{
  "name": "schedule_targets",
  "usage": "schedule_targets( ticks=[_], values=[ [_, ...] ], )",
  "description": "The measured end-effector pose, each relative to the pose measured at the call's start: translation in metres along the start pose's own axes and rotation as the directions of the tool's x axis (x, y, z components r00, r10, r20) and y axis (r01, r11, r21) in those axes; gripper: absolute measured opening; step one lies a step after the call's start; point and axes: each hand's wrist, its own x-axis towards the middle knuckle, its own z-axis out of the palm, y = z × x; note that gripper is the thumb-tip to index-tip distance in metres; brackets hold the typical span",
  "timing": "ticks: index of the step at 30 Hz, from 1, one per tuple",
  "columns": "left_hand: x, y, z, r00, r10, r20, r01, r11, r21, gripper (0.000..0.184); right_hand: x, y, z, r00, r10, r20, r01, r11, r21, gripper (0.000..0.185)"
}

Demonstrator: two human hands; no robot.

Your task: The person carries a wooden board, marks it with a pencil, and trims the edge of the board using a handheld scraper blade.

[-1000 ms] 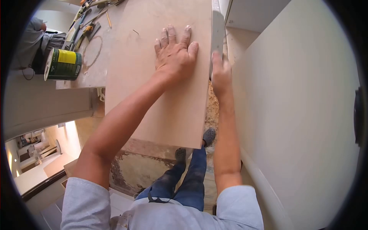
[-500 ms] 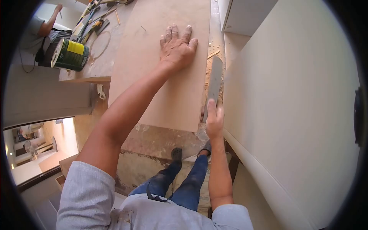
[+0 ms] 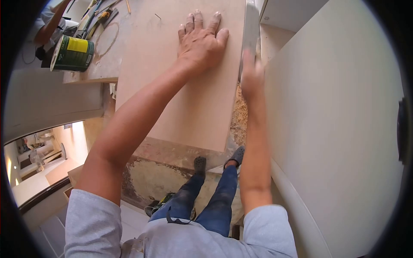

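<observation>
My left hand [image 3: 201, 45] lies flat on a broad tan wooden board [image 3: 189, 107], fingers spread and dusty. My right hand [image 3: 252, 79] is closed around a long, flat, grey metal tool, which looks like a hand plane [image 3: 250, 32]. The tool runs along the board's right edge, its far end near the top of the view. Motion blurs the right hand and part of the tool, so exact contact with the edge cannot be made out. A thin nail or splinter [image 3: 158, 16] lies on the board beyond my left hand.
Curled wood shavings [image 3: 239, 112] lie right of the board. A large pale panel [image 3: 335, 129] stands close along the right. On the left bench sit a green and yellow can [image 3: 75, 53] and several hand tools [image 3: 103, 17]. Another person's arm [image 3: 51, 23] shows at upper left.
My right hand has pushed the tool forward along the board's right edge, uncovering shavings behind it. My left hand stays flat on the board; the view has shifted slightly.
</observation>
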Motion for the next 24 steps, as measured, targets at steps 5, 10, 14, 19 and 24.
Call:
schedule_targets(
  ticks=[5,10,14,19,24],
  values=[
    [0.003,0.002,-0.006,1.000,0.003,0.011,-0.003,1.000,-0.006,0.068,-0.159,0.003,-0.032,0.975,0.200,0.094,-0.189,0.975,-0.115,0.041],
    [-0.003,0.001,-0.008,0.998,-0.024,0.054,0.025,1.000,-0.016,0.068,-0.256,0.011,-0.053,0.923,0.381,0.057,-0.384,0.922,0.060,0.040],
    [0.003,0.003,-0.009,0.999,-0.014,0.038,0.014,1.000,-0.001,0.068,-0.207,0.000,-0.042,0.927,0.369,0.070,-0.375,0.914,0.155,0.033],
    [0.001,0.003,-0.007,0.999,-0.020,0.040,0.021,1.000,-0.015,0.067,-0.082,-0.009,-0.015,0.999,0.054,0.000,-0.054,0.996,-0.066,0.042],
    [0.000,0.004,-0.008,0.999,-0.010,0.044,0.009,1.000,0.006,0.067,0.058,0.005,0.007,0.997,-0.075,-0.018,0.076,0.994,0.077,0.056]
  ],
)
